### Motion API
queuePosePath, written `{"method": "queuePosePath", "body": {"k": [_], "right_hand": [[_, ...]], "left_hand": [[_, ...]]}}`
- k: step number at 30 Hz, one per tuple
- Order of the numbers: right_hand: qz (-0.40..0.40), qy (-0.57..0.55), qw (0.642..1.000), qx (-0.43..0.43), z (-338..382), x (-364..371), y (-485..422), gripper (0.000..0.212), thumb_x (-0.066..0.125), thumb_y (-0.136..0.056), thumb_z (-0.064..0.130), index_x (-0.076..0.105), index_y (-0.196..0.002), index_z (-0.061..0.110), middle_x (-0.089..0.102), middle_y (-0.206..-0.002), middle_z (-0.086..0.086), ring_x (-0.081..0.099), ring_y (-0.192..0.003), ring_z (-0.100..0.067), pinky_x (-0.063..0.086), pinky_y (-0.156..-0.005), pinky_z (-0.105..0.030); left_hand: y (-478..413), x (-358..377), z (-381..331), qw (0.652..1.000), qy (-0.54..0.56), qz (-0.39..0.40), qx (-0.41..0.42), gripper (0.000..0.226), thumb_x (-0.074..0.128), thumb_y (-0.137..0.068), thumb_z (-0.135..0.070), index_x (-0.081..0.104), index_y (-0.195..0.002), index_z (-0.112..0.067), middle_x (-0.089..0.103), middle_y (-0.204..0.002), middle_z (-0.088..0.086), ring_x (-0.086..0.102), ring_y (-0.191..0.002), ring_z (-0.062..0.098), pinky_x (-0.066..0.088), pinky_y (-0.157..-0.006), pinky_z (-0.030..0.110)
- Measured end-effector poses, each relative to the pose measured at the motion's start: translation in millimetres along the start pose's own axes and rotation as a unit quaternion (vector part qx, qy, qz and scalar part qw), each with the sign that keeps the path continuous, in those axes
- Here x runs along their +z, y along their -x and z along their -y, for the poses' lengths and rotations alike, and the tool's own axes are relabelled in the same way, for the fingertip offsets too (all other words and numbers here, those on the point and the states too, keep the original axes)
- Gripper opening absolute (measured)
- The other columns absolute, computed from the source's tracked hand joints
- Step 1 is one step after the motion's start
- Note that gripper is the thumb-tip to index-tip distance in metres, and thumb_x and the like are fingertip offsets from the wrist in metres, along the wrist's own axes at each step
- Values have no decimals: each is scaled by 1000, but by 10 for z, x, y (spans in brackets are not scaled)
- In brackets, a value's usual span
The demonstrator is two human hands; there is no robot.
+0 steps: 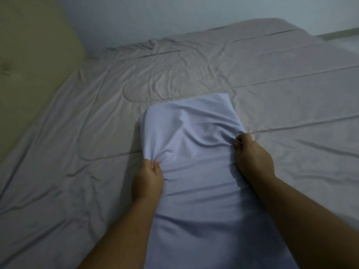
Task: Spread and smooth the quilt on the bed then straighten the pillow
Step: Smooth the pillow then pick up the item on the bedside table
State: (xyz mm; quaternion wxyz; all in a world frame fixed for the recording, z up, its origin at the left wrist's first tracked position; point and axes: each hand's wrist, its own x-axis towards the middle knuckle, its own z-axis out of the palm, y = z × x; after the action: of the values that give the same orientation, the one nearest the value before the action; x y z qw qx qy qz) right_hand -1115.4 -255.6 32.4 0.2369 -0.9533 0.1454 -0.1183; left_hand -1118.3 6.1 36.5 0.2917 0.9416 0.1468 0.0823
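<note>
Both hands, left (147, 180) and right (252, 156), closed, pinching pillow (194, 162) sides over quilt (77, 133) on bed. Soft, light, floppy; best gripped at edges, fabric bunching.

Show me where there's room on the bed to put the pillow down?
Lots of room. The quilt lies bare to the right of the pillow, out to the bed's far edge, and bare to the left, up to the padded headboard. The only crowded spot is the middle, where the left hand and right hand grip the pillow.
</note>
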Motion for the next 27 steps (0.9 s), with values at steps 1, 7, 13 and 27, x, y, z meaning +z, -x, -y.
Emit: {"method": "queuePosePath", "body": {"k": [1, 7, 13, 27], "right_hand": [[9, 6, 1000, 2, -71, 69, 32, 21, 38, -98, 35, 45, -109, 19, 64, -101, -18, 60, -90, -39, 42, -69, -39], [7, 4, 995, 97, -333, 251, 122, 35, 44, -92, 48, 46, -117, 24, 56, -107, -23, 55, -98, -42, 45, -80, -44], [-27, 55, 998, -2, 14, 193, -608, 44, 41, -95, 43, 47, -133, 21, 49, -128, -17, 45, -114, -39, 36, -97, -44], [205, 7, 978, -40, 31, 1060, -2390, 49, 27, -102, 32, 19, -149, 21, 4, -160, -5, 16, -144, -25, 13, -115, -34]], "left_hand": [[68, 74, 65, 1000, 0, 4, -10, 35, 44, -98, -34, 54, -92, -1, 65, -94, 31, 61, -85, 46, 46, -67, 40], [170, 255, 211, 995, 9, 33, -89, 40, 49, -90, -51, 47, -107, -15, 63, -112, 15, 61, -100, 38, 43, -76, 36], [-567, 139, -27, 997, -28, -15, -65, 44, 41, -94, -48, 46, -132, -26, 44, -137, 15, 44, -122, 38, 38, -100, 46], [-2245, 949, -326, 978, -112, 168, -54, 51, 21, -101, -44, 12, -151, -36, 17, -159, 11, 26, -142, 35, 21, -117, 39]]}}
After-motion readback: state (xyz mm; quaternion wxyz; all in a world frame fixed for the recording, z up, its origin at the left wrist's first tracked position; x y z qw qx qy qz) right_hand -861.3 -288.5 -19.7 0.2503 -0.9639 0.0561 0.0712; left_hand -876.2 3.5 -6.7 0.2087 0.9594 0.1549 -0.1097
